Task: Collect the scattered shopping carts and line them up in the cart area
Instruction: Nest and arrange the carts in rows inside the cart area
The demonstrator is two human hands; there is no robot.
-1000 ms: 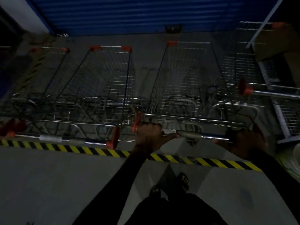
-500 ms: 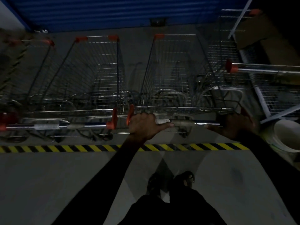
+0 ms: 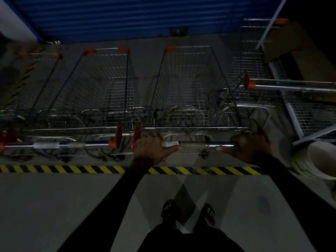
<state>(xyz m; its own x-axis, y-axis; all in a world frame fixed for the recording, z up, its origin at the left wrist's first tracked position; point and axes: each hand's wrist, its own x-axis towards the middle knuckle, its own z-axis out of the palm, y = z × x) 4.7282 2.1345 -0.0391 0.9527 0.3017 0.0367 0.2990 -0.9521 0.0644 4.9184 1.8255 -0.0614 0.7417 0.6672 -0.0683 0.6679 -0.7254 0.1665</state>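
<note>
Both hands clamped on a cart handle.
The left hand (image 3: 151,150) and right hand (image 3: 249,145) grip the silver wire shopping cart's (image 3: 189,91) chrome handlebar (image 3: 198,143), beyond the yellow-black striped floor tape (image 3: 72,169).

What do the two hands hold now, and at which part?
Both the left hand and right hand grip the horizontal handle bar of the silver wire shopping cart, near its opposite ends.

Dim grey concrete floor (image 3: 54,206), hazard-striped tape (image 3: 72,169), blue corrugated shutter (image 3: 127,15).
</note>
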